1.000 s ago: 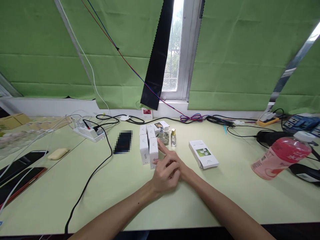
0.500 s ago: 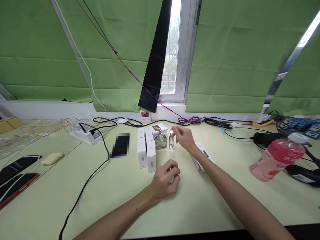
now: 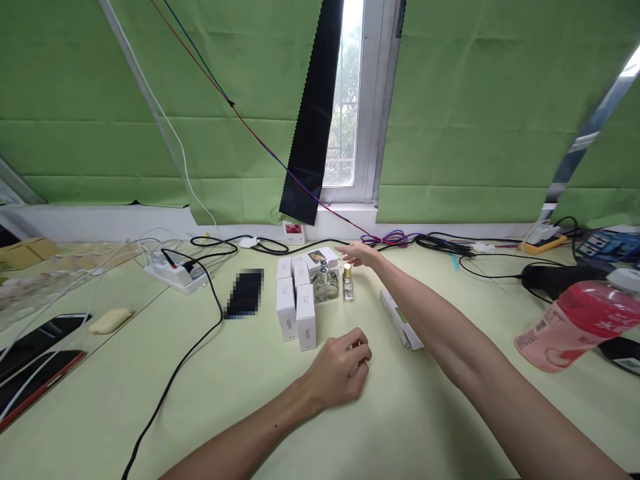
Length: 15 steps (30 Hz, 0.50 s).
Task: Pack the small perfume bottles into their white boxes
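The vial [image 3: 349,288] is stood upright, the round bottle [image 3: 327,288] at its nine o'clock, probably grouped for easy reach. The right hand [image 3: 357,254] is extended at its one o'clock, loosely spread, nothing visibly held. At six o'clock, the left hand [image 3: 343,370] is half-curled, apparently empty, on the tabletop [image 3: 240,373], perhaps for support.
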Motion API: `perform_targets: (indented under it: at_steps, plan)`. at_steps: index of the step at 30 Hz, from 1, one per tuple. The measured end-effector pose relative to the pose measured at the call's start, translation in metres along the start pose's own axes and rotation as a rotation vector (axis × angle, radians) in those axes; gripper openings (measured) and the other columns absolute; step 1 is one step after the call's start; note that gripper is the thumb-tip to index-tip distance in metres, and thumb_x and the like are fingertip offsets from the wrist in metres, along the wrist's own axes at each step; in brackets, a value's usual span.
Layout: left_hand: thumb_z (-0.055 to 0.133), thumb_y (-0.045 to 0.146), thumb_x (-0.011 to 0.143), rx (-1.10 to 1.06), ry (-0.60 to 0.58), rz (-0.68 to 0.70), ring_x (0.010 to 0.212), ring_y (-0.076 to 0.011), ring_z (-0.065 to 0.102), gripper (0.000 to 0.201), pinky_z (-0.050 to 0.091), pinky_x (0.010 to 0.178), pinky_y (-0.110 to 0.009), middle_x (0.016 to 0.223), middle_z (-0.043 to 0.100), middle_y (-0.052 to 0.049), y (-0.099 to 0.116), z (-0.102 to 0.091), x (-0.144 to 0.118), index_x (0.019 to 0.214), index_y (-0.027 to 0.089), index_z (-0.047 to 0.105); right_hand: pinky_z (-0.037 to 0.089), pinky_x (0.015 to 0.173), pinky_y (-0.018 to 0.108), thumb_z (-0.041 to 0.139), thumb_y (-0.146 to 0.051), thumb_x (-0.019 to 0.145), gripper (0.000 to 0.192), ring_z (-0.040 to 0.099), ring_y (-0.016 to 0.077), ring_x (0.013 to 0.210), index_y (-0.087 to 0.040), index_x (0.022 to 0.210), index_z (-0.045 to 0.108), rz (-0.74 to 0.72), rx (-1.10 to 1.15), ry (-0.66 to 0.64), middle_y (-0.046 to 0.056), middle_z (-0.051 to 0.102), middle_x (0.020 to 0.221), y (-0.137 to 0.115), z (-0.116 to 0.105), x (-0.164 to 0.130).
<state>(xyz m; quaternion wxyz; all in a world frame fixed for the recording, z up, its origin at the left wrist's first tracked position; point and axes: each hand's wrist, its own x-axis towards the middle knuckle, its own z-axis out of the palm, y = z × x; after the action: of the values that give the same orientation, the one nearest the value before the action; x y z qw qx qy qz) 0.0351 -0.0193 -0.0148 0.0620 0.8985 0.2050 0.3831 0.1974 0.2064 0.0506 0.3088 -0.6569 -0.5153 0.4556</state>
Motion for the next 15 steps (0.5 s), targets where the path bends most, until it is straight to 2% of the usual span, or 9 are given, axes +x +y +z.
perform_targets:
  at_steps: [4,8,11,15]
  plan:
    - [0.044,0.007,0.077,0.023,-0.056,-0.027,0.061,-0.0098,0.053,0.016,0.028,0.050,-0.026,0.084,0.061,-0.002,0.001,0.001,-0.003,0.075,0.018,0.056,0.039,0.047,0.020,0.079,-0.047,0.082,0.038,0.045,0.0070,0.047,-0.013,0.080,0.062,0.049,0.037,-0.118,-0.004,0.053,0.057,-0.001,0.002,0.008]
    - [0.044,0.008,0.076,0.023,-0.083,-0.016,0.060,-0.0092,0.053,0.016,0.025,0.049,-0.026,0.085,0.061,-0.001,0.001,0.003,-0.006,0.075,0.019,0.055,0.042,0.047,0.017,0.079,-0.030,0.085,0.026,0.044,0.0056,0.048,-0.015,0.076,0.059,0.030,0.120,-0.193,-0.006,0.051,0.057,0.001,0.007,0.013]
    - [0.044,0.007,0.075,0.017,-0.096,-0.021,0.061,-0.0094,0.054,0.016,0.026,0.050,-0.026,0.085,0.061,-0.001,0.000,0.004,-0.006,0.076,0.019,0.055,0.042,0.047,0.016,0.078,-0.023,0.085,0.025,0.045,0.0049,0.048,-0.015,0.074,0.057,0.022,0.170,-0.199,-0.005,0.053,0.059,0.002,0.010,0.015]
    - [0.044,0.007,0.076,-0.004,-0.105,-0.014,0.061,-0.0095,0.052,0.016,0.027,0.050,-0.025,0.084,0.059,-0.001,0.000,0.004,-0.007,0.077,0.019,0.055,0.040,0.044,0.017,0.080,-0.027,0.084,0.028,0.043,0.0053,0.046,-0.015,0.074,0.057,0.043,0.202,-0.176,-0.005,0.052,0.058,0.004,0.010,0.015]
